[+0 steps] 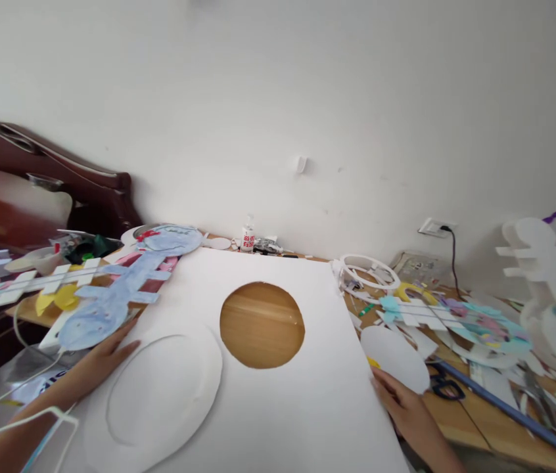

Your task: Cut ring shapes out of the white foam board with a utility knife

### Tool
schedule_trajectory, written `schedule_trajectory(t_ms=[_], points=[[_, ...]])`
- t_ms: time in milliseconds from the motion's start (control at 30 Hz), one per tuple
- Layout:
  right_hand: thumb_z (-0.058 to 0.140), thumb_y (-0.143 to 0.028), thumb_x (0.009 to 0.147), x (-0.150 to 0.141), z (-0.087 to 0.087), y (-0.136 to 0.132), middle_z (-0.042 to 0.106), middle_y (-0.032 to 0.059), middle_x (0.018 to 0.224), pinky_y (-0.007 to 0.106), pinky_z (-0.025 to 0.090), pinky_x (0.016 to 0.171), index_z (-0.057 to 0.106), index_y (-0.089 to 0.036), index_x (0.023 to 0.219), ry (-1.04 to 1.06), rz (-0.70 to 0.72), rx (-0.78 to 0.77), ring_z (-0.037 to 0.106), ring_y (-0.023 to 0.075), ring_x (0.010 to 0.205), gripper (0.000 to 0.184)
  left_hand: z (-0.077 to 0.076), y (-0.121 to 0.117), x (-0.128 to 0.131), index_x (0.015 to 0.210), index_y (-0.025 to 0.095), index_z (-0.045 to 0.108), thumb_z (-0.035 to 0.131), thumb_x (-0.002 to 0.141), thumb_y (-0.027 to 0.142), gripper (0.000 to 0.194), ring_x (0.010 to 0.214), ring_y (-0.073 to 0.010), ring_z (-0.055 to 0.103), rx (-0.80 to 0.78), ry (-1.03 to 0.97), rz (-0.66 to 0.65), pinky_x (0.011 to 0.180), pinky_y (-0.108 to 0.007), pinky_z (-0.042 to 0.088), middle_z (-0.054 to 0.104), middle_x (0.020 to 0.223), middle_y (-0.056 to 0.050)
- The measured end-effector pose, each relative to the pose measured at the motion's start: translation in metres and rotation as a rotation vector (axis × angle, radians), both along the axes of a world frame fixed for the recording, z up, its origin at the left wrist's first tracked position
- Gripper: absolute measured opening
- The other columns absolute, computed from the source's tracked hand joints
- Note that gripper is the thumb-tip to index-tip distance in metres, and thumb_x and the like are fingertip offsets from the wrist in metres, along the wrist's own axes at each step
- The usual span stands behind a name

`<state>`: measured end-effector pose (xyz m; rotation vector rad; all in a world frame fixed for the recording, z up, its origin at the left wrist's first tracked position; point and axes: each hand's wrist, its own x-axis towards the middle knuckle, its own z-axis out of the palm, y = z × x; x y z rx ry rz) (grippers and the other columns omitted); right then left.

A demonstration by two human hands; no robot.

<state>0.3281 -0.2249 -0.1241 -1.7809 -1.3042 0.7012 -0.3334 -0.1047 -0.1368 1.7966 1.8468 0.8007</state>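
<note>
White wall [258,118] backs a cluttered wooden table [460,420], over which lies a large white board [278,420] with a round hole. Nearest, a white disc-shaped piece [179,387] rests on the board's near left corner. A person's left hand [110,351] is at the board's left edge, thumb and fingers apart; whether they grip it cannot be told. The right hand [401,397] curls at the right edge, its hold likewise unclear, beside a smaller white circle [399,358]. A labelled bottle [248,236] stands near the table's far edge.
</note>
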Motion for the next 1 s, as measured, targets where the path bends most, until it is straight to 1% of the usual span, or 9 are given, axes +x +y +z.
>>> schedule_trajectory(t_ms=[100,233,367,500,667,733,800,900,1000], points=[[0.062,-0.060,0.070,-0.001,-0.003,0.010,0.073,0.0068,0.113,0.040,0.053,0.098,0.074,-0.022,0.106,-0.064,-0.066,0.002,0.066,0.0316,0.111,0.053,0.005,0.005,0.006,0.146,0.011,0.045,0.050,0.078,0.071,0.090,0.143,-0.0346,0.034,-0.030,-0.021,0.015,0.119,-0.049,0.023,0.038,0.155,-0.016],[0.060,-0.063,0.068,0.030,-0.008,0.007,0.074,0.0082,0.109,0.042,0.051,0.100,0.071,-0.021,0.108,-0.118,-0.167,0.000,0.067,0.0326,0.109,0.059,0.007,-0.002,0.031,0.144,0.015,0.048,0.053,0.080,0.068,0.083,0.140,-0.0330,0.041,-0.057,-0.034,0.001,0.118,-0.046,0.028,0.049,0.149,-0.014],[0.065,-0.060,0.065,0.055,-0.012,-0.005,0.074,0.0087,0.111,0.040,0.050,0.100,0.070,-0.021,0.115,-0.086,-0.214,-0.012,0.066,0.0322,0.111,0.064,0.006,-0.010,0.059,0.142,0.016,0.050,0.045,0.086,0.064,0.074,0.139,-0.0316,0.042,-0.072,-0.009,-0.037,0.117,-0.045,0.032,0.056,0.143,-0.013],[0.062,-0.061,0.067,0.054,-0.012,-0.007,0.072,0.0106,0.117,0.043,0.045,0.106,0.069,-0.018,0.118,-0.087,-0.211,-0.044,0.062,0.0327,0.117,0.068,0.005,-0.001,0.074,0.139,0.013,0.053,0.040,0.087,0.061,0.072,0.138,-0.0343,0.044,-0.098,0.080,-0.060,0.117,-0.048,0.031,0.057,0.141,-0.016],[0.054,-0.059,0.076,0.032,-0.005,0.013,0.071,0.0130,0.115,0.044,0.046,0.103,0.069,-0.014,0.118,-0.212,-0.185,0.006,0.065,0.0300,0.109,0.064,0.016,0.028,0.073,0.143,0.008,0.045,0.035,0.089,0.055,0.073,0.137,-0.0382,0.043,-0.017,0.219,-0.071,0.115,-0.053,0.032,0.054,0.140,-0.022],[0.052,-0.055,0.080,0.025,-0.005,0.027,0.071,0.0096,0.118,0.039,0.047,0.101,0.068,-0.017,0.119,-0.227,-0.164,0.020,0.066,0.0259,0.109,0.057,0.023,0.035,0.069,0.145,0.008,0.042,0.032,0.090,0.053,0.072,0.139,-0.0384,0.039,0.043,0.263,-0.085,0.116,-0.053,0.028,0.049,0.144,-0.022],[0.050,-0.053,0.083,0.021,-0.007,0.042,0.073,0.0089,0.112,0.037,0.051,0.094,0.068,-0.017,0.119,-0.245,-0.141,0.019,0.068,0.0243,0.101,0.054,0.025,0.039,0.065,0.146,0.012,0.041,0.031,0.091,0.053,0.069,0.142,-0.0371,0.034,0.085,0.290,-0.120,0.119,-0.053,0.022,0.043,0.149,-0.019],[0.045,-0.049,0.087,0.023,-0.010,0.058,0.074,0.0085,0.108,0.036,0.051,0.092,0.070,-0.016,0.113,-0.312,-0.102,0.015,0.067,0.0237,0.099,0.048,0.016,0.038,0.056,0.146,0.022,0.044,0.035,0.090,0.057,0.066,0.143,-0.0353,0.035,0.058,0.300,-0.218,0.119,-0.052,0.023,0.044,0.152,-0.013],[0.037,-0.040,0.093,0.030,-0.007,0.061,0.072,0.0067,0.113,0.033,0.049,0.094,0.071,-0.019,0.110,-0.410,-0.014,0.019,0.065,0.0216,0.106,0.044,0.001,0.031,0.047,0.148,0.026,0.043,0.040,0.088,0.062,0.070,0.147,-0.0339,0.028,-0.014,0.286,-0.274,0.121,-0.050,0.020,0.032,0.160,-0.010]])
